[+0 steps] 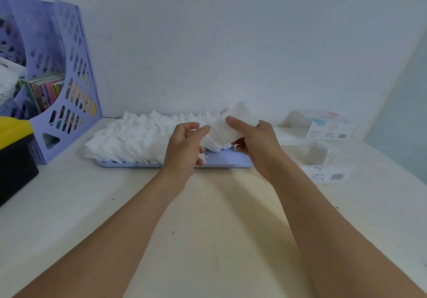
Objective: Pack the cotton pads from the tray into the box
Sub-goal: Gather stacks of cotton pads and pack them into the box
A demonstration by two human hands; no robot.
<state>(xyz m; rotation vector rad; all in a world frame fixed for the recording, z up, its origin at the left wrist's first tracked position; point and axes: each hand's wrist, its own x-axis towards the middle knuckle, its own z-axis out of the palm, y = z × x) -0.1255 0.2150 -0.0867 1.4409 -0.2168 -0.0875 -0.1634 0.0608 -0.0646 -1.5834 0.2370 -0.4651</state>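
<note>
Tray (231, 161) mostly hidden beneath cotton pads (129, 138)

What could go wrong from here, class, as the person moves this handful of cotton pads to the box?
1. The bunch of cotton pads between left hand and right hand looks loose; stragglers may drop on the table.
2. The heap overhangs the tray and could spill.
3. The clear box seems light and may slide.
</note>
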